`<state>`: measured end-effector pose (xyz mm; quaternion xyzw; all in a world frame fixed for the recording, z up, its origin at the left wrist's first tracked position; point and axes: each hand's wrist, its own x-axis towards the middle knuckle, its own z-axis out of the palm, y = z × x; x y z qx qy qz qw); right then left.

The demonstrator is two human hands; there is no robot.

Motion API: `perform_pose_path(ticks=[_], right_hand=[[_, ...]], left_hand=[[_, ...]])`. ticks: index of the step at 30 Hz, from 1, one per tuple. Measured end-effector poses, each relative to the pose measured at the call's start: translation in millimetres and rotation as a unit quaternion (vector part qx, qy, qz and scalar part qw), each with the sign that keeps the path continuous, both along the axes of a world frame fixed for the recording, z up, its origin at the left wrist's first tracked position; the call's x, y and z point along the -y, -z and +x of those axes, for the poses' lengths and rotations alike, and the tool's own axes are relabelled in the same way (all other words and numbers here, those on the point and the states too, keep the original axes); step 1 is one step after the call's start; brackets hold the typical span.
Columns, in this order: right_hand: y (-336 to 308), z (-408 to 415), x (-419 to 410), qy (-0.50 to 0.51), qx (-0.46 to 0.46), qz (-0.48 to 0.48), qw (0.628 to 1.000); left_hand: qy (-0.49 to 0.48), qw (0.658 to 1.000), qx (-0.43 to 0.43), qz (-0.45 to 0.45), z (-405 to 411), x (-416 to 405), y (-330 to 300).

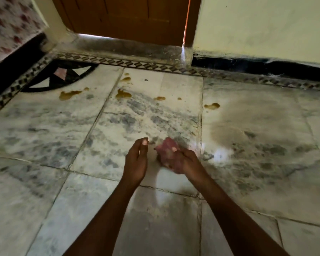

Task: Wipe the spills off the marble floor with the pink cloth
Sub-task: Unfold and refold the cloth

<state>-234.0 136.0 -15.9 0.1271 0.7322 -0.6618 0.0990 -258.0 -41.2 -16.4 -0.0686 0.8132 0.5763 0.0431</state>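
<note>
Head view looks down on a pale marble floor (pixel 248 145) of large grey-veined slabs, filling most of the scene from the near edge out to the far wall. A cream plastered wall (pixel 266 24) with a black skirting band stands at the far right, and a brown wooden door (pixel 127 17) is set in the far middle, a thin line of light showing along its right edge. At the far left hangs a white cloth with red flower print (pixel 9 24). A narrow black-and-cream patterned tile border (pixel 137 62) runs along the foot of the door and wall, and a black fan-shaped floor inlay (pixel 61 78) sits in the far left corner.

Yellow-brown liquid spills (pixel 68 94) lie scattered in a loose row across the far part of the floor, from the inlay on the left to a blob right of the middle joint; they are well apart from the hands.

Two bare forearms reach in from the near edge. The left hand (pixel 137 159) is held edge-up with its grip apart, fingers curved and holding nothing. Just beside it on the right, the right hand (pixel 181 161) has its grip clamped on a crumpled pink cloth (pixel 167 150), which is blurred and bunched above the floor's middle slab.
</note>
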Motion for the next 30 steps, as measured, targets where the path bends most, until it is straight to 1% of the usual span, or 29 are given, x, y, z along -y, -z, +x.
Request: perform_pose_path(ticks=[1,2,4,5,6,8,9,10,12,14,17,19,21,24,27,30], right_hand=[[-13,3,-7,0.028,0.022,-0.072,0.997],[-23,7,-13,0.051,0.027,-0.118,0.991],[-46,13,-23,0.070,0.028,-0.190,0.979],[-51,14,-29,0.073,0.033,-0.224,0.971],[-63,17,-34,0.072,0.043,-0.255,0.963],[-76,20,-41,0.063,0.076,-0.296,0.950],[-80,20,-44,0.067,0.092,-0.306,0.945],[-88,20,-45,0.088,0.107,-0.314,0.939],[-98,21,-50,0.123,0.130,-0.333,0.926],[-103,22,-56,0.139,0.130,-0.356,0.915],[-116,24,-63,0.120,0.113,-0.363,0.917],[-120,25,-66,0.099,0.112,-0.382,0.912],[-125,27,-66,0.090,0.113,-0.400,0.905],[-119,25,-70,0.094,0.118,-0.394,0.907],[-113,23,-71,0.109,0.115,-0.408,0.899],[-112,22,-66,0.120,0.089,-0.433,0.889]], left_hand=[[0.006,0.999,0.016,0.039,7,-6,-7],[0.007,0.997,0.031,0.076,13,-13,-14],[0.013,0.989,0.052,0.138,20,-25,-29],[0.023,0.987,0.056,0.152,23,-29,-35],[0.039,0.988,0.039,0.141,28,-34,-42],[0.074,0.995,-0.049,0.050,38,-40,-47],[0.096,0.991,-0.093,0.008,42,-43,-49],[0.123,0.985,-0.123,-0.016,44,-46,-51],[0.182,0.969,-0.162,-0.023,50,-54,-57],[0.222,0.954,-0.201,-0.034,54,-62,-60],[0.209,0.943,-0.243,-0.088,55,-72,-62],[0.193,0.940,-0.260,-0.110,56,-76,-64],[0.191,0.939,-0.269,-0.101,57,-77,-68],[0.186,0.941,-0.273,-0.078,58,-75,-72],[0.173,0.941,-0.277,-0.087,57,-70,-73],[0.173,0.941,-0.275,-0.092,54,-62,-72]])
